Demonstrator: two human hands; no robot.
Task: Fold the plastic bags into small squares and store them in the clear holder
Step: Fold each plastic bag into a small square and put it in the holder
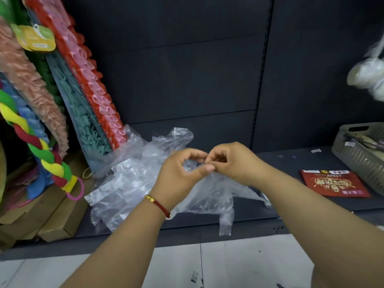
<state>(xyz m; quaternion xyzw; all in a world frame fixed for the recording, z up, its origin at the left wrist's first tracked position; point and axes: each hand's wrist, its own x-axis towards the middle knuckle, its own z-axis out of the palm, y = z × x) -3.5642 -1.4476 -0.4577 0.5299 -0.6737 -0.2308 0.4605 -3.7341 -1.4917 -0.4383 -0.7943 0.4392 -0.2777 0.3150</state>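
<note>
Hands meet above a dark shelf [291, 161], fingertips almost touching over a heap of clear plastic bags [133, 179]. The left hand [178, 173] curls its fingers towards the thumb, and its grip looks closed on a bunched bit of clear plastic, with the thumb pressed against the film. The right hand [232, 161] is curled as well, its grip pinched tight at the same spot, though what exactly sits between its fingers is too small to tell. A red cord bracelet [160, 202] circles the left wrist. The bags lie crumpled across the shelf, and one bag [214, 198] spreads below the hands with a handle hanging over the front edge. To the right lies a red packet [334, 183], flat on the shelf, and beyond it stands a grey basket [361, 159]. Colourful foam and ribbon garlands [87, 80] lean at the left, above some cardboard boxes [62, 217].
</note>
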